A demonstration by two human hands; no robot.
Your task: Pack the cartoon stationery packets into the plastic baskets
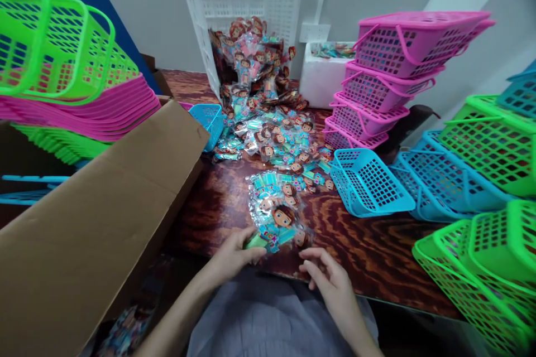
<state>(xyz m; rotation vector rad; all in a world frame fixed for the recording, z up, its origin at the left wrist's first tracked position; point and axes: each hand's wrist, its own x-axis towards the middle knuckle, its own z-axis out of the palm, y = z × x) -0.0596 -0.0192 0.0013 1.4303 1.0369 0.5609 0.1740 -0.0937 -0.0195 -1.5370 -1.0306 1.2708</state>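
Within the left hand (235,252), one cartoon-faced packet (275,231), right hand (329,276) near.

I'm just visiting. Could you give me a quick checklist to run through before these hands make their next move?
1. Left hand has a grip on a plastic packet with a cartoon figure: ok.
2. Right hand holding nothing, fingers parted: ok.
3. Blue basket beyond the right hand resting on the wooden tabletop: ok.
4. Loose packets neatly sorted: not ok, they lie in a jumbled heap.
5. Held packet's seal intact: cannot tell, too small.
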